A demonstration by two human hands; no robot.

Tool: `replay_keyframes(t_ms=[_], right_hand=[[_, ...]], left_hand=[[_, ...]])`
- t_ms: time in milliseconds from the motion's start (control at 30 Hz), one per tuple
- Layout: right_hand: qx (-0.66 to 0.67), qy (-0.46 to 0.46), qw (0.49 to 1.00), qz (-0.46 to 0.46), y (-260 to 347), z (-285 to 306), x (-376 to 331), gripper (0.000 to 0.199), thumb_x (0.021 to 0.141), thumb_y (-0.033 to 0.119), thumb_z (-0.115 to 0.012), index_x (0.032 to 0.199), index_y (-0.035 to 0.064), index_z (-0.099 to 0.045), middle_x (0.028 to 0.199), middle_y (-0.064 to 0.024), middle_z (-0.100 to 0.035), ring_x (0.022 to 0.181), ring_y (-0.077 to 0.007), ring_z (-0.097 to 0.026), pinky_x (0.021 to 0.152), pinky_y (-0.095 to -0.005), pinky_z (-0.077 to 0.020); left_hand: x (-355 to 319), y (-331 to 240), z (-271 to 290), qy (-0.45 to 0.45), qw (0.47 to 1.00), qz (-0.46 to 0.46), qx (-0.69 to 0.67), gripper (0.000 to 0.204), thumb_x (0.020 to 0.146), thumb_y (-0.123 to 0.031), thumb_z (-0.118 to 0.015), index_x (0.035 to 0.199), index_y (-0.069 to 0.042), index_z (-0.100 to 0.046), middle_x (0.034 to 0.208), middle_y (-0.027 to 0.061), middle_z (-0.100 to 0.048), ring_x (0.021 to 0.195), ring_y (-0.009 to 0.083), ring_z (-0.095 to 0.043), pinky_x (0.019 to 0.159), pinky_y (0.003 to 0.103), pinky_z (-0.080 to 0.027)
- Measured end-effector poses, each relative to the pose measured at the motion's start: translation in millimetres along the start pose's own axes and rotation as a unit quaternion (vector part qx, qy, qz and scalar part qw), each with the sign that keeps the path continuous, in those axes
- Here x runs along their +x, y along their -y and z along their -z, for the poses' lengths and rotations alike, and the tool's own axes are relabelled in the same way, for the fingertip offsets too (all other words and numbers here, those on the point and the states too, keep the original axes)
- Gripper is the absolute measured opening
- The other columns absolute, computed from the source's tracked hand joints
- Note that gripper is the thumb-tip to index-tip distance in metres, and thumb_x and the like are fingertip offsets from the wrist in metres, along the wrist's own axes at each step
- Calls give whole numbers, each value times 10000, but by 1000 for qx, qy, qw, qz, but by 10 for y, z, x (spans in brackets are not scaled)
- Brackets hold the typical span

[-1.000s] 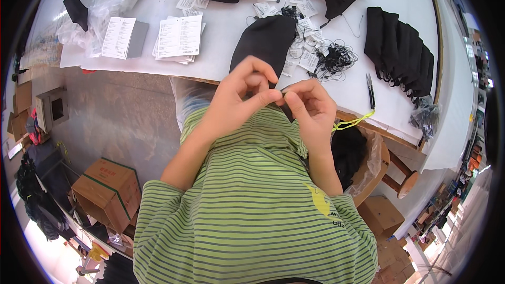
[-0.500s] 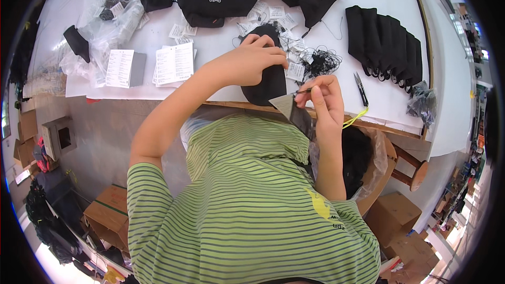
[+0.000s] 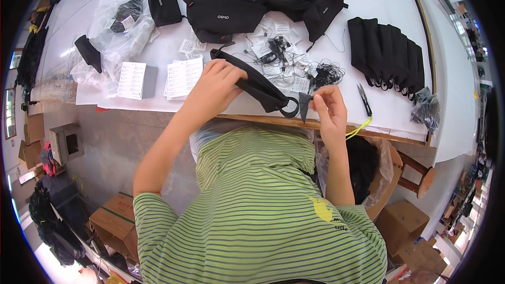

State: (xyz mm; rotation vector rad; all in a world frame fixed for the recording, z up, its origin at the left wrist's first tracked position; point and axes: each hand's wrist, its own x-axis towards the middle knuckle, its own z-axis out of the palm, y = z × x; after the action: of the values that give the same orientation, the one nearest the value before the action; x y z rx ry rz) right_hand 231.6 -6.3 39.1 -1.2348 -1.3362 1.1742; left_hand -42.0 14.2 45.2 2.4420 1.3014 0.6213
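My left hand (image 3: pixel 216 85) is closed around the middle of a slim black fabric pouch (image 3: pixel 259 87), held slanting over the table's front edge. A small black loop (image 3: pixel 290 108) sticks out from the pouch's lower right end. Just beside that loop, my right hand (image 3: pixel 330 109) pinches a dark, pointed hang tag (image 3: pixel 304 106) between thumb and fingers. The tag's string is too fine to make out here. Beyond the pouch lie loose white labels (image 3: pixel 301 84) and a tangle of black strings (image 3: pixel 327 75).
Thread snips (image 3: pixel 364 100) with a yellow-green cord lie to the right. Behind them stands a row of black pouches (image 3: pixel 386 55). Stacked printed cards (image 3: pixel 132 80) and clear plastic bags (image 3: pixel 113 44) are at left. Black bags (image 3: pixel 226 13) lie at the back. A wooden stool (image 3: pixel 418 179) stands below right.
The pouch has been lifted from the table and turned so its loop end points toward my right hand. The tag now shows its dark side instead of its pale one.
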Motion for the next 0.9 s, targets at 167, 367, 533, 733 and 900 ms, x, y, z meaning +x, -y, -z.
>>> replay_keyframes(t_ms=[167, 367, 533, 733, 900], right_hand=[[-60, 44, 997, -23, 14, 13, 10, 72, 904, 117, -599, 893, 51, -572, 614, 62, -452, 565, -19, -362, 520, -201, -258], [-164, 80, 983, 5, -8, 59, -30, 175, 832, 169, -681, 930, 51, -597, 692, 7, -458, 635, -90, -411, 573, -240, -329], [-270, 131, 952, 56, 12, 4, -104, 474, 708, 263, -779, 1068, 53, -554, 968, -89, -510, 903, -256, -502, 789, -370, -421], [-349, 98, 931, 46, -366, -138, -241, 452, 717, 201, -752, 1078, 29, -542, 946, -115, -528, 915, -300, -527, 793, -401, -430], [-347, 70, 933, 64, -447, 56, -189, 398, 787, 149, -699, 1137, 45, -539, 841, -92, -592, 762, -243, -573, 710, -356, -458]], left_hand=[[-126, 127, 17, -20, 999, -22, -22, 303, 673, -76, -735, 952, -55, -619, 898, 55, -614, 944, 259, -553, 909, 375, -392], [-107, 104, -45, -53, 998, -14, 12, 244, 674, -49, -722, 891, -43, -612, 825, 53, -605, 840, 241, -563, 823, 380, -402], [-74, 97, -106, -57, 998, -17, 4, 205, 700, -18, -693, 882, -37, -600, 824, 75, -606, 826, 256, -566, 769, 384, -423], [-12, -42, 4, 98, 986, 105, -84, 266, 774, -67, -665, 1015, -36, -557, 881, 134, -628, 833, 338, -600, 707, 410, -459], [142, -63, -2, 156, 974, 97, -135, 415, 801, -98, -655, 1173, -50, -478, 990, 159, -658, 915, 362, -617, 732, 417, -475]])
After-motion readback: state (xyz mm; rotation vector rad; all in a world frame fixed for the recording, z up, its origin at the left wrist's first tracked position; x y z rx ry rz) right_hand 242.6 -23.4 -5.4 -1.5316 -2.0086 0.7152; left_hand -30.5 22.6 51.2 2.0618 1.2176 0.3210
